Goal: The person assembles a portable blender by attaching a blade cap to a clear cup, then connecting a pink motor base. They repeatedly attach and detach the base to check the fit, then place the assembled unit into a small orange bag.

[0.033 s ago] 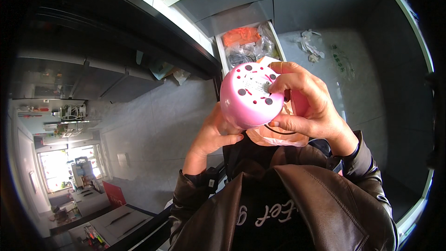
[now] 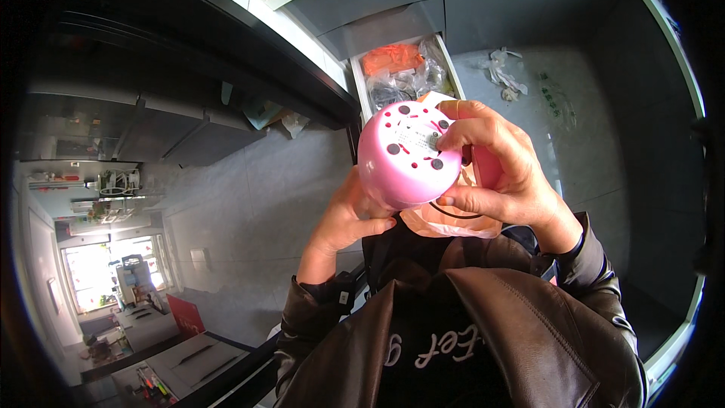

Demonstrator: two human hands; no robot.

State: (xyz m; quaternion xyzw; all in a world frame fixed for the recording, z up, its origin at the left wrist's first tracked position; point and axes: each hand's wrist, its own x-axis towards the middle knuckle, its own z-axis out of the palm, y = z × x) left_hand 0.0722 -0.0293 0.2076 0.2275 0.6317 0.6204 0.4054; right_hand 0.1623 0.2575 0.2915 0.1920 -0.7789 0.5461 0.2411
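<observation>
A rounded pink appliance (image 2: 393,174) is held up in front of my chest, its underside facing me. Dark round feet, small holes and a pale label show on that underside; its exact kind I cannot make out. My left hand (image 2: 343,215) grips it from the lower left, most fingers hidden behind it. On the other side my right hand (image 2: 502,166) holds it by the rim, with fingertips on the base and the thumb below. A black cord (image 2: 453,215) curves under it. Behind hangs a thin peach-coloured plastic bag (image 2: 453,225). Another pink part (image 2: 489,170) shows inside the right hand's grip.
Beyond my hands an open drawer (image 2: 361,85) holds an orange bag (image 2: 393,59) and several clear ones. Crumpled white plastic (image 2: 502,72) lies on the grey floor (image 2: 249,204). Dark cabinets (image 2: 529,0) stand ahead, and a black-edged counter (image 2: 226,38) runs along the left.
</observation>
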